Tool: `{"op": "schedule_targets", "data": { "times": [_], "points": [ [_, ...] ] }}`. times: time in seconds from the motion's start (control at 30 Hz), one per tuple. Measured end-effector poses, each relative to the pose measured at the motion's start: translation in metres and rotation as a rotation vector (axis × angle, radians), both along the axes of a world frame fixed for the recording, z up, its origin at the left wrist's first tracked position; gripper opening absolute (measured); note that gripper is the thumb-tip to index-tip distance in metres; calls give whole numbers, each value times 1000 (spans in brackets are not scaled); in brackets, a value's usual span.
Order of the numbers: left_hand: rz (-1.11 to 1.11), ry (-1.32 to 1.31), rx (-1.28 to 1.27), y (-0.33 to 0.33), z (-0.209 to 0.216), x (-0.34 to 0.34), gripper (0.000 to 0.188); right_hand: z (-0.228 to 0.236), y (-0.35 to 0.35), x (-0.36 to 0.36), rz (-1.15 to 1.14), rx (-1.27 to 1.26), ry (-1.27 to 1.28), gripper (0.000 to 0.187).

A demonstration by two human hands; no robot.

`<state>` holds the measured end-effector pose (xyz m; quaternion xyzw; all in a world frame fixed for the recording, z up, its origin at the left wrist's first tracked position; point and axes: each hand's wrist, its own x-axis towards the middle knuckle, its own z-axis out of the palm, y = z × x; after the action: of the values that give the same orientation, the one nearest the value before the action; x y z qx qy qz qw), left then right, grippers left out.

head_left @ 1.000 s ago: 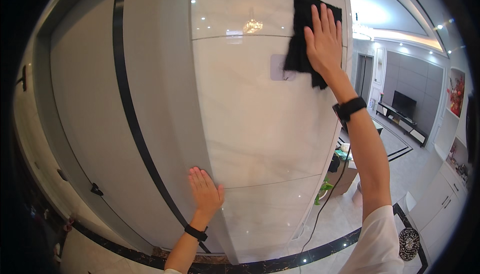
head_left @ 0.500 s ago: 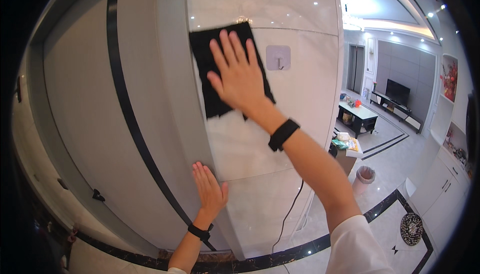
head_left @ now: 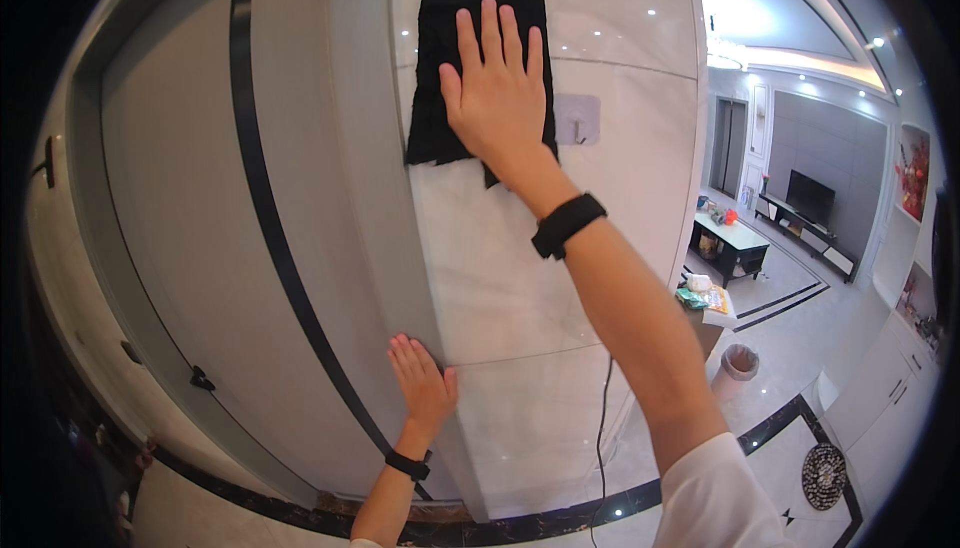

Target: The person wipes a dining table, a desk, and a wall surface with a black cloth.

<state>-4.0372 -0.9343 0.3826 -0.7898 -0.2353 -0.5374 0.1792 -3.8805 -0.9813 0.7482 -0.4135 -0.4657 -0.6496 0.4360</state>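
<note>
A black cloth [head_left: 437, 68] lies flat against a glossy white marble wall panel [head_left: 510, 278]. My right hand [head_left: 497, 88] presses on the cloth with its fingers spread and pointing up; a black band sits on that wrist. Lower down, my left hand [head_left: 422, 383] rests flat on the same panel near its left edge, holding nothing, also with a black wristband. A small clear adhesive hook [head_left: 578, 118] sticks to the panel just right of the cloth.
A black curved strip [head_left: 275, 238] runs down the grey wall at left. A thin black cable [head_left: 603, 418] hangs along the panel's lower right. Beyond at right are a living room with a low table [head_left: 730, 238], a television [head_left: 806, 193] and a waste bin [head_left: 738, 360].
My right hand has slid the cloth leftward across the panel, from the upper right edge to the upper left part. My left hand has stayed flat on the lower panel.
</note>
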Motion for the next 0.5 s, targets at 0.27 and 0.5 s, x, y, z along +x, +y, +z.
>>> {"op": "schedule_targets", "data": {
  "times": [0.27,0.5],
  "points": [
    [-6,46,-154,-21,-12,-4,71,-306,-45,36,-60,-737,-351,60],
    [73,67,-173,-14,-43,-19,75,-196,-92,128,-101,-850,-192,60]
  ]
}}
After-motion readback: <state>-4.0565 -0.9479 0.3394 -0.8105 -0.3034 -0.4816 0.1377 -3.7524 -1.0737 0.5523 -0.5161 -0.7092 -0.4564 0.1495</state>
